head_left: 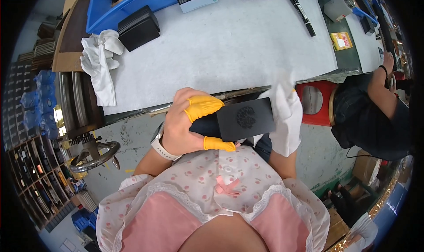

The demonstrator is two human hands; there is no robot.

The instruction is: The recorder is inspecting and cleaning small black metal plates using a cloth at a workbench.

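Note:
A flat black card-like box (240, 121) with a dark round emblem is held over my lap, just off the table's near edge. My left hand (185, 119), with yellow finger covers on fingers and thumb, closes on its left end. Against the right end is my right hand (287, 119), covered in white fabric that looks like a glove. Its upper part is smeared by motion, and its fingers cannot be made out.
White gloves (101, 59) and a stack of black boxes (139, 28) lie at the table's left. A blue bin (99, 13) runs along the back. A black marker (300, 13) lies far right. Beside me are a handwheel (95, 157), a red stool (304, 115) and another person (366, 110).

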